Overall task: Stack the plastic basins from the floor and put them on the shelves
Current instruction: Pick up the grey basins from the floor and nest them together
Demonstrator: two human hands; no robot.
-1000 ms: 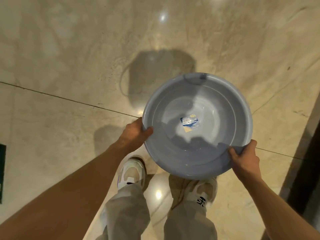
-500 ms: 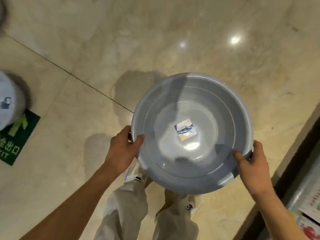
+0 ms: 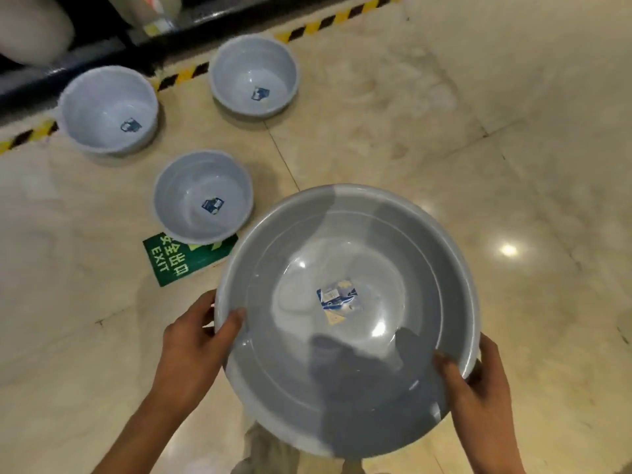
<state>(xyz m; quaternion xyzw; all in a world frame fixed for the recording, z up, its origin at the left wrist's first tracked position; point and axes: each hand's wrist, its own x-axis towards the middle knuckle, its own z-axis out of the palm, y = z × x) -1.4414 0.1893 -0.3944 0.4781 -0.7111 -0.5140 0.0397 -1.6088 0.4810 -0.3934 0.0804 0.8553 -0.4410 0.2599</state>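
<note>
Holding basin (image 3: 345, 319) — three floor basins (image 3: 203, 196) newly visible.

Our both arms bare, reached forward and down from lower frame edge. Our left hand (image 3: 193, 340) curled on near-left rim of grey basin (image 3: 347, 319), thumb hooked over rim onto inner wall, fingers beneath. Our right hand (image 3: 478, 381) clamped near-right rim, thumb inside, fingers wrapped outside. Wrists roughly straight, forearms angled inward toward each other.

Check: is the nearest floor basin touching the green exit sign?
Touching. Head view: nearest floor basin sits on the green exit sign's upper edge, covering part of it.
</note>
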